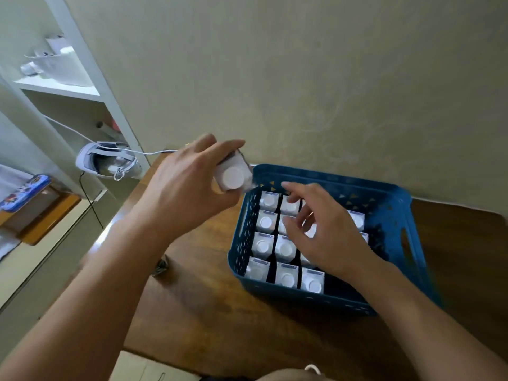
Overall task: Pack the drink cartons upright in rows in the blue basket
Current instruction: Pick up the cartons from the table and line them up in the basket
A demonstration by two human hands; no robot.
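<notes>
While gripping: left hand (189,182) (carton (233,176))

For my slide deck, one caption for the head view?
Left hand holds a carton above the blue basket; right hand over packed cartons.

Our two forearms are bare from the bottom edge of the view up to the wrists, with no sleeves showing. Our left hand (187,182) and right hand (327,237) wear no gloves or watch; a thin ring may sit on one left finger.
</notes>
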